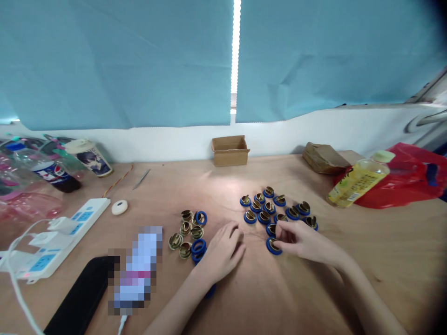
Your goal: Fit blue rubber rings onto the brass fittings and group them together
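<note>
My right hand [296,239] is at the near end of a group of brass-coloured round fittings in blue rings. Its thumb and fingers are closed in a pinch on the nearest blue-ringed fitting [274,246], which lies on the table. My left hand [223,249] rests on the table between the two groups, fingers loosely bent, thumb apart, with nothing visible in it. Left of it are several brass fittings without rings [175,241] and loose blue rings [199,246]; the left hand and forearm partly cover some rings. More blue-ringed fittings [264,217] lie beyond my right hand.
A small cardboard box [230,157] stands at the wall. To the right are a yellow-labelled bottle [359,181], a red plastic bag [408,181] and a brown package [324,158]. At left are a power strip [70,237], a phone [139,267], a black case [82,295] and bottles [49,172].
</note>
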### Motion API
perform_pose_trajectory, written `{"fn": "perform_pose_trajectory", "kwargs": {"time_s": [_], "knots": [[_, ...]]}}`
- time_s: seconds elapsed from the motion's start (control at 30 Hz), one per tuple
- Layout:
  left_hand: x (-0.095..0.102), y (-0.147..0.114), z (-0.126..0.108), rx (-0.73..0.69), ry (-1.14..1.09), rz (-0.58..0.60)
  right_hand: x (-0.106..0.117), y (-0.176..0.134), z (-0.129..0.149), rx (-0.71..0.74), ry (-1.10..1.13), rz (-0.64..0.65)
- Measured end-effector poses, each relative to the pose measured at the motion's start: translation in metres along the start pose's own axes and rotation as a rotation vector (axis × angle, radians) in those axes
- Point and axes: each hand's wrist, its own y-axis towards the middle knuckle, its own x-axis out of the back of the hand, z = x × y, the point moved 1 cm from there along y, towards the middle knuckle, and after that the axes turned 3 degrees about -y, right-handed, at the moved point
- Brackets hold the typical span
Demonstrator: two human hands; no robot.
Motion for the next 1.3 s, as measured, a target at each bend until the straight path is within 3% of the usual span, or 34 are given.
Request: {"fn": "perform_pose_trajectory", "kwargs": {"time_s": [0.2,0.37,0.6,0.87,1.1,1.3], "knots": [[-0.001,0.000,0.001,-0.014,0.002,-0.010,0.018,0.002,-0.020,-0.090,-0.176,-0.299],[0.001,0.000,0.000,0.011,0.011,0.030,0.016,0.007,-0.039,-0.120,-0.291,-0.274],[0.000,-0.001,0.000,0.025,0.018,0.052,0.013,0.009,-0.037,-0.076,-0.274,-0.300],[0.000,-0.001,0.000,0.028,0.024,0.053,0.029,0.001,-0.056,-0.255,-0.381,-0.679],[0.001,0.000,0.000,0.026,0.023,0.056,0.020,0.003,-0.069,-0.323,-0.504,-0.616],[0.001,-0.001,0.000,0.026,0.026,0.054,0.016,0.005,-0.065,-0.317,-0.442,-0.565]]}}
